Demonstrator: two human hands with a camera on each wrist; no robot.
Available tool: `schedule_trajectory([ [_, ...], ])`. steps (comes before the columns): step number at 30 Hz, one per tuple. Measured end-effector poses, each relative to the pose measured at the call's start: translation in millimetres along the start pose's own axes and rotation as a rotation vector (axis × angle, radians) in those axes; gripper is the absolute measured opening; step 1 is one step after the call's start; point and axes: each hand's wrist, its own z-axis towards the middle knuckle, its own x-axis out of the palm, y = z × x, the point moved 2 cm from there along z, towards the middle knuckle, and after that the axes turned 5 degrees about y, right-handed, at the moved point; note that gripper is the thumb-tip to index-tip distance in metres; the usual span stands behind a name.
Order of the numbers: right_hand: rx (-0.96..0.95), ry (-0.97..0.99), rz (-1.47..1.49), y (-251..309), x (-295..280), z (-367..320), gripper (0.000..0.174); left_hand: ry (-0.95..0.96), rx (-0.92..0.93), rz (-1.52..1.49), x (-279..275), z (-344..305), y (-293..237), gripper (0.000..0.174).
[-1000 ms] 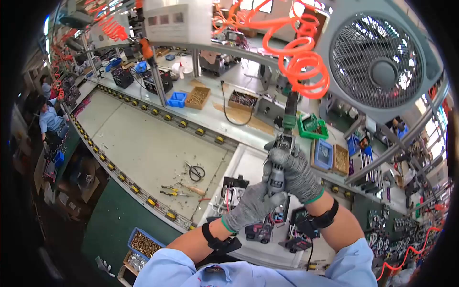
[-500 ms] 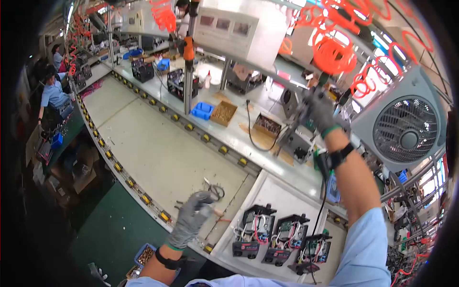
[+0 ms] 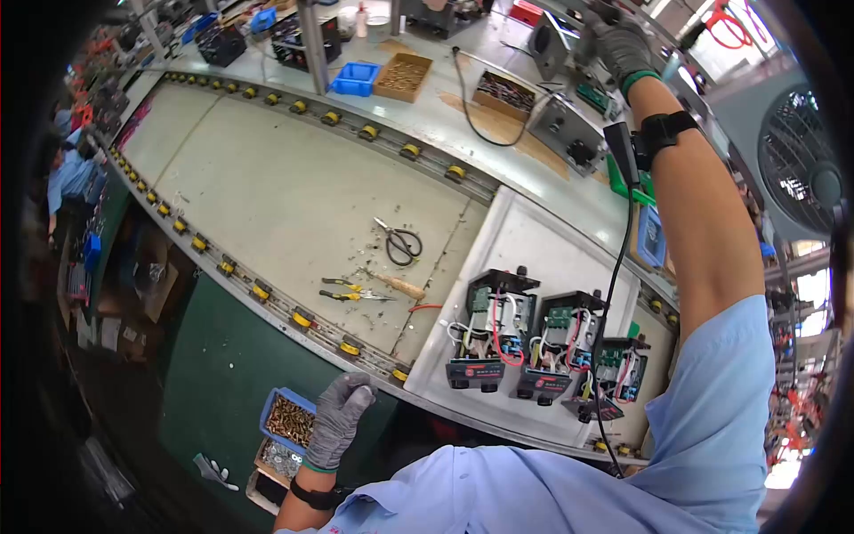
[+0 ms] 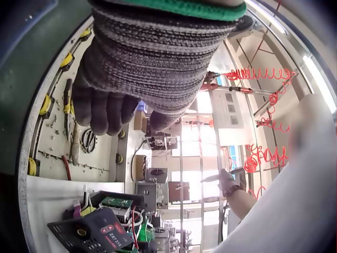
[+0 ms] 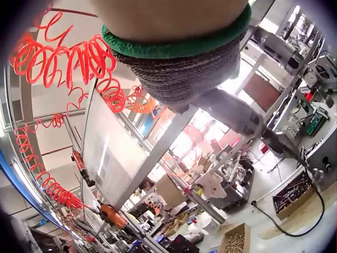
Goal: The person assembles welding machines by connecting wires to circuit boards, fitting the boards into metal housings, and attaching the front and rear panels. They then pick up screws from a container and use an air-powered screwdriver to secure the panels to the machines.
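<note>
My gloved left hand [image 3: 338, 423] is low beside the blue bin [image 3: 274, 397] of brass-coloured parts; in the left wrist view the hand [image 4: 142, 68] holds nothing, its fingers loosely bent. High at the upper right, my gloved right hand [image 3: 623, 52] is raised over the far bench. A grey hand tool [image 5: 231, 112] extends from the right hand [image 5: 179, 76] in the right wrist view; the gripping fingers are mostly hidden. Three black units with exposed boards and wires, one of them the left unit [image 3: 495, 325], stand on the white tray [image 3: 525, 230].
Scissors [image 3: 400, 243] and yellow-handled pliers [image 3: 351, 290] lie on the pale surface beyond a roller rail [image 3: 302, 318]. A cardboard box [image 3: 403, 76] of small parts, a blue bin [image 3: 355, 78] and a black cable [image 3: 471, 123] are on the far bench. The fan [image 3: 801, 165] stands right.
Both hands were on the tool; the left let go and moved down towards my body, while the right rose up and away with the tool. The head view has also shifted.
</note>
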Motion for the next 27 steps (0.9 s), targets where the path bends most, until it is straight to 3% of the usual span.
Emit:
schedule_trajectory([
  [1, -0.041, 0.013, 0.708, -3, 4, -20, 0.033, 0.037, -0.006, 0.012, 8, 7, 3, 0.026],
  [2, -0.208, 0.081, 0.393, -26, -1, -25, 0.04, 0.103, -0.007, 0.072, 19, 19, 9, 0.026],
  [3, -0.369, -0.091, 0.28, -19, -23, -66, 0.053, 0.17, -0.009, 0.134, 31, 27, 11, 0.027],
  [4, -0.263, 0.124, 0.204, -9, -53, -108, 0.051, 0.254, 0.01, 0.197, 46, 33, 5, 0.028],
  [5, -0.427, 0.084, 0.014, -39, -45, -132, 0.051, 0.292, 0.013, 0.212, 61, 39, 1, 0.028],
  [6, -0.437, 0.123, 0.119, -45, -62, -179, 0.046, 0.343, -0.011, 0.239, 77, 43, 0, 0.027],
  [7, -0.439, 0.314, 0.093, -53, -87, -217, 0.04, 0.393, -0.037, 0.266, 94, 46, -2, 0.027],
  [8, -0.492, 0.195, 0.172, -83, -92, -263, 0.037, 0.452, -0.023, 0.332, 113, 47, -11, 0.026],
  [9, -0.345, 0.339, 0.215, -104, -108, -302, 0.033, 0.484, -0.026, 0.347, 129, 48, -12, 0.026],
  [11, -0.057, 0.413, 0.254, -161, -130, -374, 0.027, 0.58, 0.003, 0.407, 159, 47, -11, 0.028],
  [14, 0.366, 0.237, 0.381, -275, -124, -503, 0.024, 0.662, 0.0, 0.44, 213, 40, -1, 0.029],
  [16, 0.69, 0.215, 0.521, -356, -84, -627, 0.022, 0.764, -0.014, 0.447, 249, 36, 20, 0.035],
  [18, 0.853, 0.398, 0.549, -390, -47, -734, 0.021, 0.831, -0.118, 0.496, 296, 27, 39, 0.038],
  [19, 1.044, 0.523, 0.708, -374, -55, -747, 0.022, 0.876, -0.216, 0.52, 319, 22, 52, 0.04],
  [20, 1.07, 0.582, 0.735, -370, -48, -769, 0.027, 0.907, -0.395, 0.441, 338, 25, 78, 0.056],
  [21, 0.969, 0.57, 0.734, -370, -32, -790, 0.031, 0.908, -0.406, 0.462, 361, 25, 96, 0.056],
  [23, 1.02, 0.578, 0.855, -366, -16, -796, 0.034, 0.732, -0.78, 0.522, 403, 23, 130, 0.078],
  [24, 1.022, 0.582, 0.898, -368, -9, -791, 0.034, 0.736, -0.834, 0.483, 413, 28, 152, 0.094],
  [27, 0.969, 0.613, 0.985, -382, 14, -784, 0.031, 0.555, -0.987, 0.37, 455, 31, 189, 0.094],
])
